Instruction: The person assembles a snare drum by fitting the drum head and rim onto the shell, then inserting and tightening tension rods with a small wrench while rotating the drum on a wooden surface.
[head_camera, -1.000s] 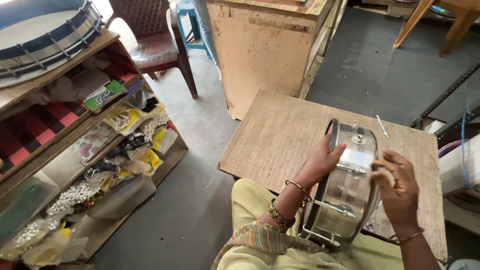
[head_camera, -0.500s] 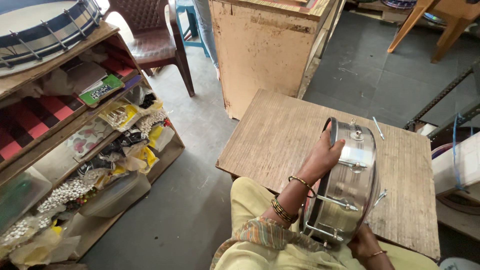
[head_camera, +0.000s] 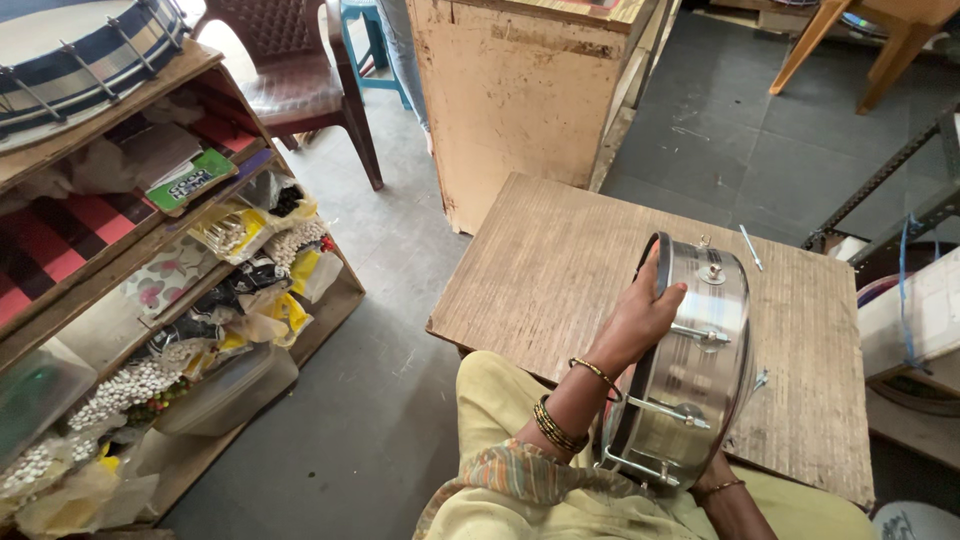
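1. Grey concrete floor (head_camera: 400, 250) is filling the room, with a tall, worn wooden cabinet (head_camera: 520, 90) standing at the far end and a dark brown chair (head_camera: 300, 90) sitting beside it.
2. Wooden shelves (head_camera: 150, 260) are running along the left, carrying a large banded drum (head_camera: 80, 50) on top and bags of beads and packets below.
3. A low table of scuffed brown board (head_camera: 560, 270) is standing in front of the seated person.
4. A shiny steel drum shell (head_camera: 690, 370) is standing on edge, tilted, at the table's near edge against the person's lap.
5. The left hand (head_camera: 640, 315) is gripping the shell's upper rim, fingers curled close together over the dark edge.
6. The right hand (head_camera: 715, 480) is sitting under the shell; only the wrist is showing, so I cannot tell how its fingers are set.
7. A small metal rod (head_camera: 751, 247) is lying on the table beyond the shell.
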